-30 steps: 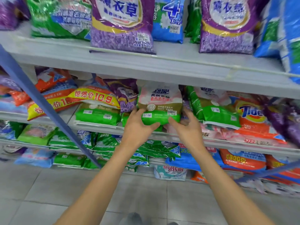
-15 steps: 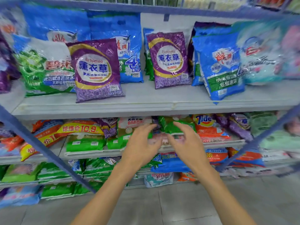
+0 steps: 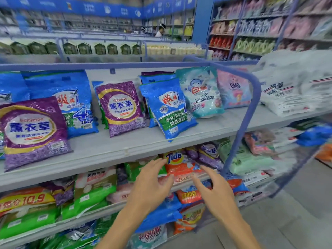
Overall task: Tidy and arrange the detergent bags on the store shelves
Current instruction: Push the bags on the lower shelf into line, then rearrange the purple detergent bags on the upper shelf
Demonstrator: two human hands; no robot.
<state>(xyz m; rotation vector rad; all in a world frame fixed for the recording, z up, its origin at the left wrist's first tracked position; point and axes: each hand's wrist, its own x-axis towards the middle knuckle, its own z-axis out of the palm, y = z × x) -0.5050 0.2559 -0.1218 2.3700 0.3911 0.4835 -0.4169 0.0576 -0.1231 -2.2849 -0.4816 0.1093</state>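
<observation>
1. My left hand (image 3: 150,184): fingers spread and relaxed, holding nothing, raised in front of the middle shelf (image 3: 46,229).
2. My right hand (image 3: 214,189): likewise loose, fingers parted, nothing held. It is beside the left with a gap between them.
3. Orange Tide bag (image 3: 177,163): lying on the middle shelf, just beyond and between both hands. My left fingertips meet its left edge in view, but I cannot tell whether they touch it.
4. Green bag (image 3: 133,169): same shelf, just left of the Tide bag, partly hidden behind my left hand.
5. Green-and-white bag (image 3: 95,189): further left at the shelf's front, well apart from both hands.
6. Upper shelf (image 3: 107,146): above the hands, with a purple lavender bag (image 3: 120,106) upright, a blue bag (image 3: 168,108) tilted and a teal bag (image 3: 199,92) behind it.
7. Blue tube frame (image 3: 251,108): right of my right hand, crossing in front of the shelves.
</observation>
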